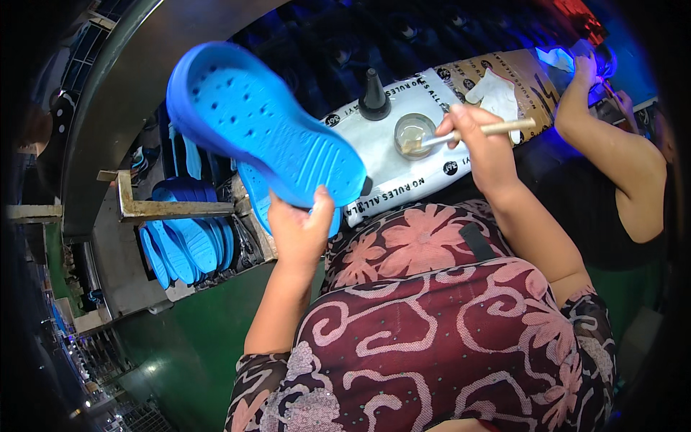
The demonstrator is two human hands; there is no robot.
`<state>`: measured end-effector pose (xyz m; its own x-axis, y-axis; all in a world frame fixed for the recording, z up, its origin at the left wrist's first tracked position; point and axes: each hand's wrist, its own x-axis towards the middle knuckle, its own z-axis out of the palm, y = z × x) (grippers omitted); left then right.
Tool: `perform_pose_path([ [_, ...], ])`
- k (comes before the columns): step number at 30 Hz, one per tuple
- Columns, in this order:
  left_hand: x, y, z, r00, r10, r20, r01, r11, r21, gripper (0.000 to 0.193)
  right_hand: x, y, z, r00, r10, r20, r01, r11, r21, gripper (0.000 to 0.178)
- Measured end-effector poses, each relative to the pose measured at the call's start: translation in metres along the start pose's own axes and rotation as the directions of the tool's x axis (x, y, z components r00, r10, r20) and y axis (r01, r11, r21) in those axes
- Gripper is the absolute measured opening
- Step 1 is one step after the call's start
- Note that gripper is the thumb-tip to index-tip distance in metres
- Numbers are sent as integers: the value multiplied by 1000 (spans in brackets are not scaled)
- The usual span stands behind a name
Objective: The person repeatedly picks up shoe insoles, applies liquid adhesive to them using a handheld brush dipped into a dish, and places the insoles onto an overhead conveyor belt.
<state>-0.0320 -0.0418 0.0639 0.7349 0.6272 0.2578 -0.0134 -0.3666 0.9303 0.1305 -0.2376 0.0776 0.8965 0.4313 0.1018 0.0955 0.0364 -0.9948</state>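
Observation:
My left hand (pixel 301 223) grips the heel end of a blue shoe sole (pixel 252 122), thumb on its upper face. The sole is held up and tilted, with small holes toward the toe and ridges near the heel. Part of another blue piece shows beneath it. In my right hand (pixel 481 140) is a wooden-handled brush (pixel 504 127), its bristles dipped into a small clear cup (pixel 415 136) of liquid. The cup stands on a white printed plastic sheet (pixel 389 180). Behind the cup is a black squeeze bottle (pixel 374 97) with a pointed nozzle.
Several blue soles (pixel 191 248) are stacked on a shelf at left, below a metal bracket (pixel 176 209). A crumpled white piece (pixel 497 93) lies on brown printed wrapping (pixel 529 79). At right, a co-worker's arm (pixel 612 140) reaches toward blue-lit work.

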Motion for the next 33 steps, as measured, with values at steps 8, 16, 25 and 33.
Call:
perform_pose_path([
  [8,-2,20,16,999,19,46,-19,1000,-6,43,-11,-12,19,809,-516,281,575,794,-197,24],
  [16,-3,20,18,984,174,26,-175,984,30,39,-8,-1,27,701,-641,312,712,654,-256,23],
  [25,-5,15,20,972,231,44,-231,973,8,39,-6,-6,26,746,-539,391,657,691,-302,23],
  [33,-7,9,17,961,277,10,-278,960,29,39,-6,-10,19,705,-572,419,706,618,-345,19],
])
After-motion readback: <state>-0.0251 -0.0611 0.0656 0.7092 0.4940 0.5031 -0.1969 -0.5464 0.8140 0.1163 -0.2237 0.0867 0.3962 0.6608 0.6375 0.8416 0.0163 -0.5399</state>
